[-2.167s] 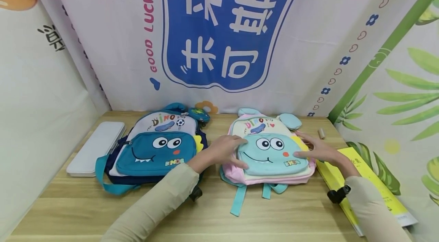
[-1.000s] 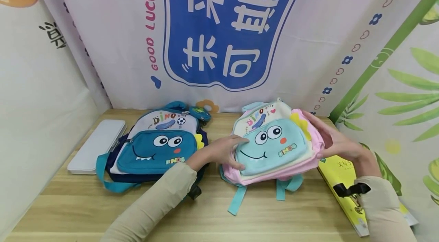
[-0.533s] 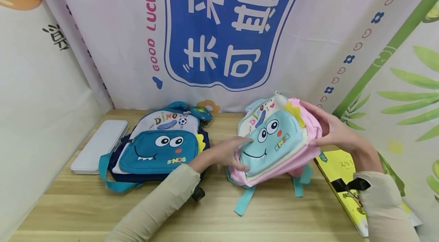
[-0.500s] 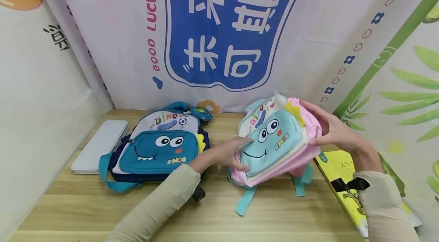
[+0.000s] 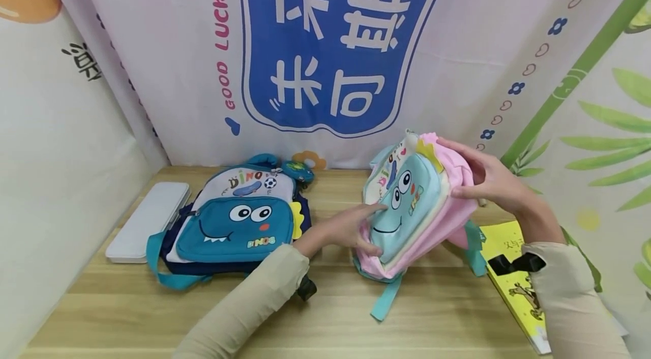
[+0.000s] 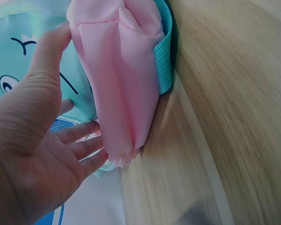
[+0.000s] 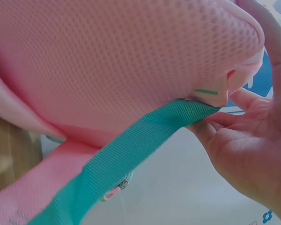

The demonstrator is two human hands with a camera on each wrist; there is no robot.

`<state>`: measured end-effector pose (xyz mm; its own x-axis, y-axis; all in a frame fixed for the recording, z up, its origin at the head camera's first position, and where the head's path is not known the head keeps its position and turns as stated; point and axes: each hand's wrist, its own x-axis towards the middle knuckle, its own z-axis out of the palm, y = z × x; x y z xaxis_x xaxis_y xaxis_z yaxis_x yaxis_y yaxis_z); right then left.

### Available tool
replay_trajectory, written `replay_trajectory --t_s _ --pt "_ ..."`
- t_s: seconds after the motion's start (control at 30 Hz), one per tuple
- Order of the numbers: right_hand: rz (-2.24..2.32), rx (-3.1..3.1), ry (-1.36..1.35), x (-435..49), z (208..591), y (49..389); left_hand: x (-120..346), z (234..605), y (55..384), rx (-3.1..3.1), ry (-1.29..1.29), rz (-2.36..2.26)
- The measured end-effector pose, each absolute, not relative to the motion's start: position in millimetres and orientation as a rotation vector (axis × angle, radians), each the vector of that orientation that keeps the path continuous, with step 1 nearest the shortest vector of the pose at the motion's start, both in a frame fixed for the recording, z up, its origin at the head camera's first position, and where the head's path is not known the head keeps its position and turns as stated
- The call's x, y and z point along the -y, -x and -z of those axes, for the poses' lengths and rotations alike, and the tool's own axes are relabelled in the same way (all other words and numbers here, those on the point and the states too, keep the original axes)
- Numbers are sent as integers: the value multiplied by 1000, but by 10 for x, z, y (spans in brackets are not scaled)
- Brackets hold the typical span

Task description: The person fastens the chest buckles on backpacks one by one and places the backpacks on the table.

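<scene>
A pink and mint backpack [image 5: 394, 229] with a dinosaur face stands tilted on the wooden table, right side raised, face turned leftward. My left hand [image 5: 348, 227] holds its left side, thumb on the front near the bottom corner. In the left wrist view the fingertips meet the pink side panel [image 6: 114, 75]. My right hand [image 5: 495, 182] grips the raised right side, fingers over the upper edge and thumb lower on the pink fabric. The right wrist view shows the pink mesh back [image 7: 122, 61] and a teal strap [image 7: 145, 136] hanging beside the right hand.
Left of it lies a dark blue dinosaur backpack [image 5: 234, 234], close to my left forearm. A white flat case [image 5: 148, 223] rests at the far left. Yellow books [image 5: 508, 285] lie at right, partly beneath my right forearm. A printed cloth [image 5: 437, 93] hangs behind the table.
My right hand has moved from the pink backpack's front to its right side and raised that side. The backpack has tipped up and turned leftward; my left hand has stayed on its left side.
</scene>
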<state>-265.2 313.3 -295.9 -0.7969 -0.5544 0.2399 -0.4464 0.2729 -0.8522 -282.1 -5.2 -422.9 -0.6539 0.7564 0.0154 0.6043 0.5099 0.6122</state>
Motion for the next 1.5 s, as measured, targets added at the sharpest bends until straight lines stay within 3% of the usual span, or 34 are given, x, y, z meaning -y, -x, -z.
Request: replay_trajectory --t_s 0.5,0.97,1.5 --pt "1330 -2518 1024 -2912 2647 2627 -123 4228 2821 -2399 -1210 -975" --pt "1216 -2553 1084 -2587 2555 2715 210 3947 2889 -2351 -1185 -983" --pt "1197 -2593 1061 -2173 2543 2745 513 3070 2984 -2350 -1068 -1598"
